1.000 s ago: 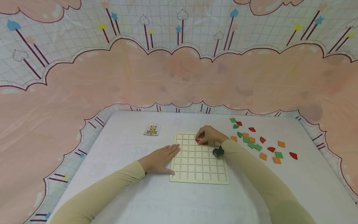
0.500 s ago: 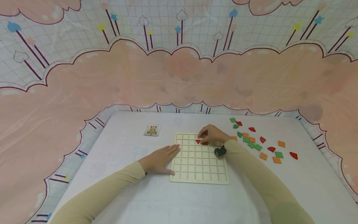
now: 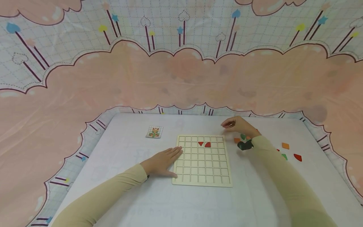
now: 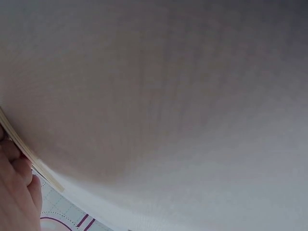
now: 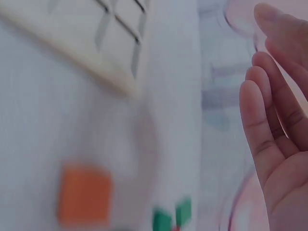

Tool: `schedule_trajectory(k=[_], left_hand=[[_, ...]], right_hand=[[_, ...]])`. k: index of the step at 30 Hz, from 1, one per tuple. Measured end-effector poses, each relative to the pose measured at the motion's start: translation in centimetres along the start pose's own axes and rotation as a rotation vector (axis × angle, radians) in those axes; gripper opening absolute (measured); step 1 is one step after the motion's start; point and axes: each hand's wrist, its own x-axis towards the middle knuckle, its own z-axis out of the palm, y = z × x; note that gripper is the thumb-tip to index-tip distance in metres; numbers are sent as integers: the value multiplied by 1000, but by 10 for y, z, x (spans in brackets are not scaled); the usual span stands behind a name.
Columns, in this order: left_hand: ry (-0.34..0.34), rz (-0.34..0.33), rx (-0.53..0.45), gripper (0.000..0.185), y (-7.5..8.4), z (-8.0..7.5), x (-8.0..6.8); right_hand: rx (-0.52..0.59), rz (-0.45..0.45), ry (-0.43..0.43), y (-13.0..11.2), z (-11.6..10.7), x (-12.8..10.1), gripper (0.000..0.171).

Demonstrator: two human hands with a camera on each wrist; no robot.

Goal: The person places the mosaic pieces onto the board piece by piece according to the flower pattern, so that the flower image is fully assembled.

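Pale wood makes up the grid board (image 3: pixel 202 160), a flat square tray cut into small square cells, lying on the white cloth-covered table (image 3: pixel 127 195). The left hand (image 3: pixel 163 160) rests flat on the table against the board's left edge, fingers straight and close together, their tips touching the rim. Two red pieces sit side by side in the board's second row: a red triangle (image 3: pixel 200 143) and a red quarter-round piece (image 3: pixel 208 144). Neither hand touches them.

The right hand (image 3: pixel 237 125) hovers above the table beyond the board's far right corner, well apart from the two red pieces, fingers loosely extended and holding nothing. Just beside it lie loose flat pieces, among them an orange square (image 3: pixel 237 140) and a green piece (image 3: pixel 243 136); farther right lie another orange tile (image 3: pixel 285 145) and a red shield-shaped piece (image 3: pixel 297 157). A small pattern card (image 3: pixel 154 131) lies left of the board's far edge.

Only the right wrist view shows the right hand's fingers (image 5: pixel 262 120) from the palm side, slightly bent and side by side, with the board's corner (image 5: pixel 115 72) and a blurred orange square (image 5: pixel 85 195) below. The left wrist view gives little beyond white cloth, the board's thin edge (image 4: pixel 29 154) and fingertips (image 4: pixel 19 173) against it.
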Motion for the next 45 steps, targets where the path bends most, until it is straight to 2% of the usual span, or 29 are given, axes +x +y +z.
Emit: schedule_trajectory(k=[4, 8, 15, 30, 38, 45], left_hand=[[3, 3, 0, 99, -1, 1, 0], [1, 2, -4, 99, 0, 0, 1], [-3, 5, -10, 99, 2, -1, 1], [4, 3, -11, 100, -3, 2, 1], [-2, 3, -11, 100, -3, 2, 0], [-1, 0, -9, 99, -2, 2, 0]], right_hand=[[-2, 42, 42, 3, -29, -16, 37], [-39, 65, 88, 21, -50, -26, 40], [-89, 135, 143, 52, -71, -42, 45], [-135, 374, 123, 95, -77, -56, 53], [-106, 416, 120, 106, -72, -56, 58], [-127, 426, 116, 104, -70, -55, 48]])
